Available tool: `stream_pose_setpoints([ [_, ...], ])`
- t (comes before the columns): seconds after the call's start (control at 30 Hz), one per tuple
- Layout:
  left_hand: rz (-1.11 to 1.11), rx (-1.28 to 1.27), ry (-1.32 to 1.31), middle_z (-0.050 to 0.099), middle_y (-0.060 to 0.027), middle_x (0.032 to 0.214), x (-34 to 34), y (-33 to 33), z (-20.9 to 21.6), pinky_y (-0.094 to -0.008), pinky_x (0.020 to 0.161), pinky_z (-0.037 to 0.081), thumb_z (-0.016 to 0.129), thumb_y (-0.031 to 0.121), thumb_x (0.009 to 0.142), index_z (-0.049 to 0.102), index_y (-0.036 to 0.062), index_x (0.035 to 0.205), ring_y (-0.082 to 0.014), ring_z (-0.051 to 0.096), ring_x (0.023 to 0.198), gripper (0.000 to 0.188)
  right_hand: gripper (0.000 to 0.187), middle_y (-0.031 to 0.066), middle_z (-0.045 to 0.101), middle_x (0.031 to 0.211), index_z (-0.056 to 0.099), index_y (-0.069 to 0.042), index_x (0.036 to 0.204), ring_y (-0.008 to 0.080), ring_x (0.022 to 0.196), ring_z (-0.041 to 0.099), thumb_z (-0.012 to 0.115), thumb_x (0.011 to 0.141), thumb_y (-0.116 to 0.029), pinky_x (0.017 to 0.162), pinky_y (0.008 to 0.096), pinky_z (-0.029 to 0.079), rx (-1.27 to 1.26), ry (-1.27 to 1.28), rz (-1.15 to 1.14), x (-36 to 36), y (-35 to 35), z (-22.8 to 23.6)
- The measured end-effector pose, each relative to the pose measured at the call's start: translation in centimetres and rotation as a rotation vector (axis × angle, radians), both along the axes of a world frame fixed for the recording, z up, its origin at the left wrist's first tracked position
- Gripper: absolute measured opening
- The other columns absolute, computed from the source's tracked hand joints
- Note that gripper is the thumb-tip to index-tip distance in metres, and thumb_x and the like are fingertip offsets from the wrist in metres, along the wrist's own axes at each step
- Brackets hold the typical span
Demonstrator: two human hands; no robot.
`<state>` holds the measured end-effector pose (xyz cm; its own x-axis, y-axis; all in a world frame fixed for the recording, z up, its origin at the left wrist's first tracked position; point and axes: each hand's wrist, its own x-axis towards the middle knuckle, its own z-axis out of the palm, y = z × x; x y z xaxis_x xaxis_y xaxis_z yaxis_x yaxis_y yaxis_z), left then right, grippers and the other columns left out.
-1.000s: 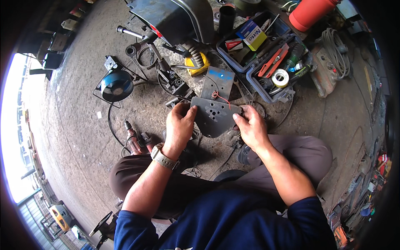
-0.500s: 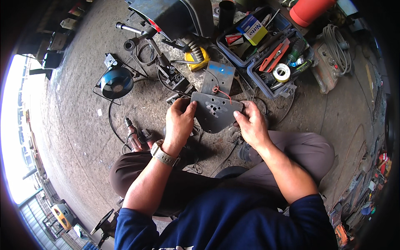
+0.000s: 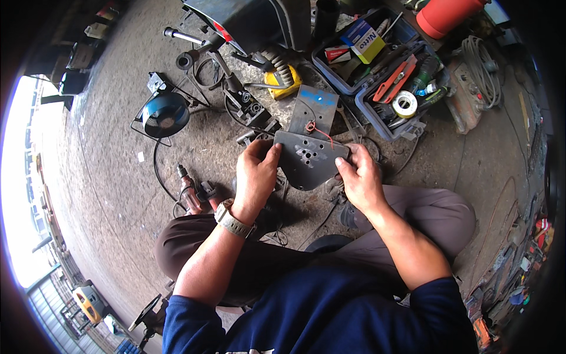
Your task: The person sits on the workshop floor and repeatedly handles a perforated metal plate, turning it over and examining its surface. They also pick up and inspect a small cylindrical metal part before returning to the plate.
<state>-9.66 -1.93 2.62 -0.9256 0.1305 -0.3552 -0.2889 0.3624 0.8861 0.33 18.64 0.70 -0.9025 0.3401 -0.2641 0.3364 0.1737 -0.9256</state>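
Observation:
A dark metal plate (image 3: 300,168) with tapering sides and several drilled holes is held up in front of me between both hands. My left hand (image 3: 257,177) is closed on its left edge, thumb on the upper face. On its right edge my right hand (image 3: 361,180) is closed the same way; the fingers beneath are partly hidden. Just beyond it lies a grey rectangular metal plate (image 3: 318,106) with a blue smear. A small coil with a red wire (image 3: 311,126) rests at that plate's near end, partly covered by the held one.
Beyond to the right stands an open toolbox (image 3: 383,131) with tools, tape and small boxes. A blue round fan (image 3: 166,115) and a power drill (image 3: 190,192) lie to the left. A yellow-based tool (image 3: 284,82) is ahead; a coiled cable (image 3: 480,68) lies far right.
The view has shifted slightly, so the surroundings appear a little further right. Both hands keep their hold on the plate, which is tilted very slightly differently.

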Motion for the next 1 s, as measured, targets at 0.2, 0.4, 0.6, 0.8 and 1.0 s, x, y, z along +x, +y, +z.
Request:
stream_pose_setpoints([
  [0.2,-0.031,-0.08,0.02,0.072,-0.0131,0.083,-0.2,0.1,0.1,-0.0325,0.072,0.052,0.067,0.02,0.095,0.069,-0.0074,0.104,-0.0158,0.065,0.076,0.029,0.034,0.0214,0.071,0.097,0.054,0.005,0.122,0.0301,0.087,0.071,0.065,0.094,-0.012,0.077,0.0387,0.053,0.007,-0.011,-0.002,-0.1,0.1,-0.7],
  [0.4,-0.052,-0.123,-0.054,0.071,-0.0074,0.088,-0.5,0.1,0.6,-0.0289,0.076,0.05,0.066,0.02,0.097,0.068,-0.0073,0.104,-0.0106,0.061,0.081,0.028,0.033,0.0211,0.071,0.096,0.055,0.005,0.121,0.0325,0.087,0.071,0.065,0.094,-0.013,0.077,0.0404,0.053,0.043,-0.039,0.006,-0.3,0.0,-0.3],
  [0.6,-0.03,-0.093,-0.03,0.069,-0.0082,0.086,-0.4,0.4,0.5,-0.0299,0.073,0.05,0.067,0.021,0.097,0.067,-0.0073,0.104,-0.0119,0.061,0.08,0.029,0.034,0.0212,0.071,0.093,0.054,0.004,0.12,0.0342,0.086,0.071,0.066,0.095,-0.014,0.076,0.0414,0.053,0.055,0.016,-0.004,-0.5,0.0,0.0],
  [0.8,0.032,0.049,-0.069,0.069,-0.0069,0.089,-0.1,-0.2,-0.5,-0.0282,0.075,0.049,0.067,0.016,0.097,0.066,-0.0078,0.103,-0.0109,0.059,0.082,0.024,0.033,0.0246,0.07,0.089,0.055,0.0,0.117,0.0432,0.085,0.07,0.067,0.093,-0.019,0.072,0.0482,0.054,0.118,0.001,-0.028,-0.2,-0.5,-1.6],
  [1.0,0.026,0.015,-0.094,0.068,-0.0071,0.089,-0.4,0.2,0.3,-0.0285,0.076,0.048,0.067,0.017,0.097,0.066,-0.0074,0.102,-0.011,0.058,0.081,0.025,0.047,0.0303,0.069,0.096,0.05,0.003,0.128,0.0467,0.093,0.068,0.064,0.095,-0.027,0.08,0.0516,0.054,0.248,-0.072,0.032,-0.5,-0.2,-0.2],
])
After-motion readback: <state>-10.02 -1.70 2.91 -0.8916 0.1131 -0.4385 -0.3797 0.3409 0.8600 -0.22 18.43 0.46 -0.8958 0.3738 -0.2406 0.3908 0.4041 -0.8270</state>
